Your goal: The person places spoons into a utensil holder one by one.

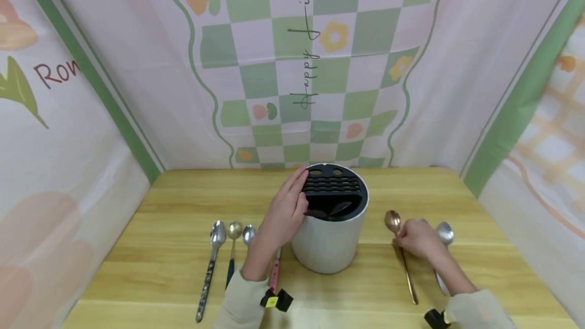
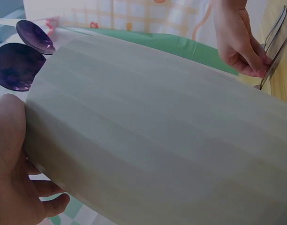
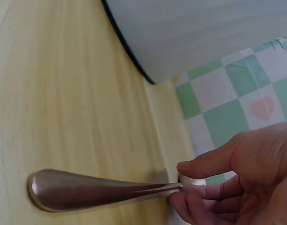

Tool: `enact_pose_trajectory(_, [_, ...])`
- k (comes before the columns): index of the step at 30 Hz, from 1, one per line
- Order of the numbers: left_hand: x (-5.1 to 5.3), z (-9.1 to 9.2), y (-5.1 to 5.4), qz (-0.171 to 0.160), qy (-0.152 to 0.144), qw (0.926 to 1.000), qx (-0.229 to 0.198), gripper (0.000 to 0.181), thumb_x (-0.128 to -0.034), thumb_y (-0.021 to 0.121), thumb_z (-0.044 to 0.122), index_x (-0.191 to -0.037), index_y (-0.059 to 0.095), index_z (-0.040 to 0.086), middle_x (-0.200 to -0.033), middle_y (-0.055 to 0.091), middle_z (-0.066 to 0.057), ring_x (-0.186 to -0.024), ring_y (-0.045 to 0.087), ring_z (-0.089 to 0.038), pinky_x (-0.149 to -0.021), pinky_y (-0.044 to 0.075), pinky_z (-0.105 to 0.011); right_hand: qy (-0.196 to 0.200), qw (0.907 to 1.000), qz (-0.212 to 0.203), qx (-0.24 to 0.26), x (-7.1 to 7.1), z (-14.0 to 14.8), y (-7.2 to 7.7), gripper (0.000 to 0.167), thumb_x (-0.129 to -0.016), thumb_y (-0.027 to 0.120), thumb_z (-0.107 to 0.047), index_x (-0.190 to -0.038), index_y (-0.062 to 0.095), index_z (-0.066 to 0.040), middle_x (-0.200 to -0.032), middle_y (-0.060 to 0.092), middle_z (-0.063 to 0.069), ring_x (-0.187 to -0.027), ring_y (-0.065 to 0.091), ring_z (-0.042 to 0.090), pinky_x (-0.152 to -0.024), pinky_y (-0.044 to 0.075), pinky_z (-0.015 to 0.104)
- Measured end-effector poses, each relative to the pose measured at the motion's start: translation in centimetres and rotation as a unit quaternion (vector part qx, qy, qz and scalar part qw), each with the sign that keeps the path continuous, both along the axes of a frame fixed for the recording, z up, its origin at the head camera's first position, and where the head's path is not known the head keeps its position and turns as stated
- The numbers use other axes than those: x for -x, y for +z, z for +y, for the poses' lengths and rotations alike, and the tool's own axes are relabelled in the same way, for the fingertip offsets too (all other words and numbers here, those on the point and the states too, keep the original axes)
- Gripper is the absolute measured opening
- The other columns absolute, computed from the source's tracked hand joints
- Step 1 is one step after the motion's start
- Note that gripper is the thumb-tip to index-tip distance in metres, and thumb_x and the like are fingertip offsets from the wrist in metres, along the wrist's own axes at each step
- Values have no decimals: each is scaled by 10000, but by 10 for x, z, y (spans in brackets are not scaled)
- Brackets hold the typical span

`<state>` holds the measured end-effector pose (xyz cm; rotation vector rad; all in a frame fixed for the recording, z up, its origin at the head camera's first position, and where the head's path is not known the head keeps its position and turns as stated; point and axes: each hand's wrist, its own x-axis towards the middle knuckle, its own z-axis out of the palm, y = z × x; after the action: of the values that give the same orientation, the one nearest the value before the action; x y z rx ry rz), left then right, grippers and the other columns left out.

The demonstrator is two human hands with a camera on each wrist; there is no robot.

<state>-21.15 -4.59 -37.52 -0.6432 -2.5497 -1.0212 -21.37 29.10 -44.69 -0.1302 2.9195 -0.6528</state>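
Note:
A white cylindrical holder [image 1: 326, 248] with a black slotted top [image 1: 332, 185] stands on the table. My left hand [image 1: 284, 212] lies against its left side, fingers fairly straight along the rim. Two dark spoon bowls [image 2: 17, 66] stick out of the holder [image 2: 157, 122] beside that hand [image 2: 12, 164]. To the right, the thumb and fingers of my right hand [image 1: 419, 238] pinch a copper spoon [image 1: 408, 273] just below its bowl. In the right wrist view the spoon's handle [image 3: 87, 190] points away from the hand [image 3: 246, 183], and the fingers hide its bowl.
Left of the holder lie a spoon with a patterned handle [image 1: 207, 281], a gold spoon with a dark handle [image 1: 235, 230], a silver spoon [image 1: 249, 234] and a pink handle [image 1: 274, 273]. A silver spoon [image 1: 445, 232] lies partly behind my right hand. Printed cloth [image 1: 297, 75] hangs behind the table [image 1: 160, 248].

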Motion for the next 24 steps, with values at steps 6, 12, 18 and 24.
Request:
enact_pose_trajectory(6, [1, 1, 0, 58, -49, 10000, -7, 513, -1036, 343, 171, -1534, 365, 50, -1643, 293, -25, -1501, 317, -225, -1225, 316, -398, -117, 9998, -33, -174, 0, 0, -3, 314, -813, 715, -171, -537, 569, -132, -501, 447, -52, -493, 395, 98, -434, 318, 190])
enact_pose_trajectory(12, [2, -1, -1, 102, -10, 9999, 37, 506, -1039, 350, 162, -1529, 369, 39, -1637, 304, -37, -1498, 322, -229, -1228, 310, -385, -195, 9997, -144, -72, 1, -1, -6, 344, -796, 668, -151, -500, 493, -173, -473, 383, -86, -464, 348, 73, -427, 284, 172])
enact_pose_trajectory(18, [1, -1, -1, 61, 13, 10000, -18, 511, -1036, 354, 170, -1531, 370, 48, -1636, 307, -31, -1498, 324, -230, -1228, 313, -392, -146, 9998, -90, 83, 3, 3, -7, 392, -820, 650, -143, -482, 458, -187, -453, 357, -100, -438, 311, 52, -423, 257, 157])
enact_pose_trajectory(24, [1, -1, -2, 51, -25, 10000, -26, 510, -1038, 359, 175, -1533, 371, 57, -1633, 315, -23, -1495, 328, -214, -1226, 317, -386, -215, 9992, -86, 335, 0, 6, -12, 386, -835, 659, -138, -497, 474, -171, -460, 398, -85, -444, 325, 56, -419, 264, 148])
